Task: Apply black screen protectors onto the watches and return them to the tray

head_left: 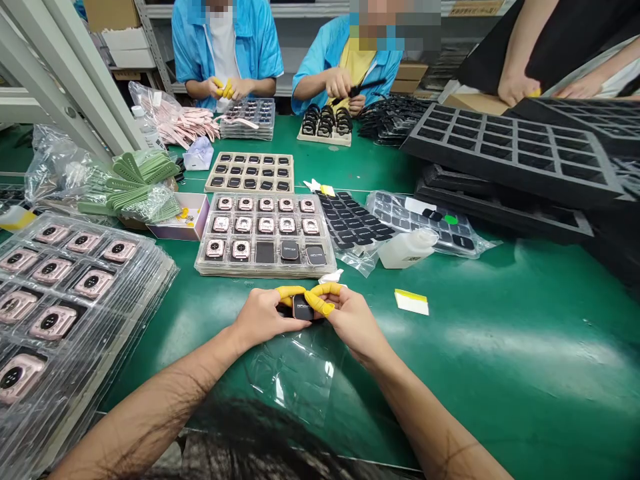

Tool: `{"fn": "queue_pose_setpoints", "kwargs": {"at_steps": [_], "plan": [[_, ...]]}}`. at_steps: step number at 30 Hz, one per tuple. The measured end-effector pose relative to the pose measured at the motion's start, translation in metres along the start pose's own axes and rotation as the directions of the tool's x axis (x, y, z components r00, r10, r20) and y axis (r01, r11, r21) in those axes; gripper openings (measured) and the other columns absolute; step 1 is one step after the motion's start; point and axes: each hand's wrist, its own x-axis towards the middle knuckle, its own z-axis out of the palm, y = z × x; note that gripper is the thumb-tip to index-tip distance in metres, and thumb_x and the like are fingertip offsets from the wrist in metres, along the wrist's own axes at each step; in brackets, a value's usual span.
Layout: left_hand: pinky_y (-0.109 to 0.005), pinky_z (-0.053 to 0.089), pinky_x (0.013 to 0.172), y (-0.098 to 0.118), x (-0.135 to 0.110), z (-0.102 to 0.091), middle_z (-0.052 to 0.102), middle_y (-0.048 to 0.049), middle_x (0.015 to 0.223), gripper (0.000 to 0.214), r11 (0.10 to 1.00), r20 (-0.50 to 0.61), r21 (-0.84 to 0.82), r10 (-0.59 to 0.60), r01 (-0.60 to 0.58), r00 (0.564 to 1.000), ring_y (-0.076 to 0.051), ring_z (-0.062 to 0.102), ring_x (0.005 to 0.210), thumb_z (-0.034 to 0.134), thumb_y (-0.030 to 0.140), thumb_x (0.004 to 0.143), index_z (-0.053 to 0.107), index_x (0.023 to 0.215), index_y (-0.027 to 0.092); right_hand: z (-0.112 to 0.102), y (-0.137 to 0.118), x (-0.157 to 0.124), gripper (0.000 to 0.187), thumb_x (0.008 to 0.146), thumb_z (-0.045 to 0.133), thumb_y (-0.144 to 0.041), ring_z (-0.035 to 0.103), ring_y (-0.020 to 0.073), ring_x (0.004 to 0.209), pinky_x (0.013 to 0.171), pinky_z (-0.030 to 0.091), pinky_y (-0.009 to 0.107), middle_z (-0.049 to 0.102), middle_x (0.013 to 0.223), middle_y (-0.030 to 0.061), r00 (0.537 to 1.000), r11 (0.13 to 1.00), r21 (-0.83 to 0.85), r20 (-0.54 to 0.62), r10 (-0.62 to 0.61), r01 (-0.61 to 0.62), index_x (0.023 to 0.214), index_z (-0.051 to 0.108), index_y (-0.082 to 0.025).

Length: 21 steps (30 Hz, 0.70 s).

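A small black rectangular piece with white lettering on its face sits pinched between the left hand and right hand, partly hidden by them, above the green workbench toward its near edge.

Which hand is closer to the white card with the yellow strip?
Right. The right hand sits to the left of the white card with the yellow strip, with a gap between them; the left hand is farther away, beyond the right hand. Both pinch a small black packet.
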Motion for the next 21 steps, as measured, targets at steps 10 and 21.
{"fn": "queue_pose_setpoints", "kwargs": {"at_steps": [10,21], "plan": [[-0.029,0.066,0.078,-0.002,-0.001,0.001,0.086,0.0008,0.085,0.053,1.000,-0.024,-0.024,-0.015,0.014,1.000,-0.021,0.079,0.071,0.096,0.038,0.068,0.084,0.117,0.024,-0.001,0.003,0.000,0.059,0.061,0.095,-0.067,0.067,0.0185,0.068,0.064,0.059,0.035,0.071,0.087,0.0035,0.997,0.995,-0.068,-0.030,-0.070,0.068,0.094,0.070,-0.024],[-0.029,0.063,0.075,0.000,-0.001,-0.002,0.086,-0.0010,0.088,0.057,0.998,0.039,-0.062,-0.023,0.025,0.999,-0.021,0.078,0.071,0.096,0.043,0.068,0.083,0.119,0.022,0.002,0.009,0.003,0.063,0.075,0.087,-0.062,0.064,0.0138,0.058,0.054,0.058,0.029,0.069,0.084,-0.0016,0.996,0.997,-0.042,0.071,-0.056,0.059,0.122,0.067,-0.026]]}}
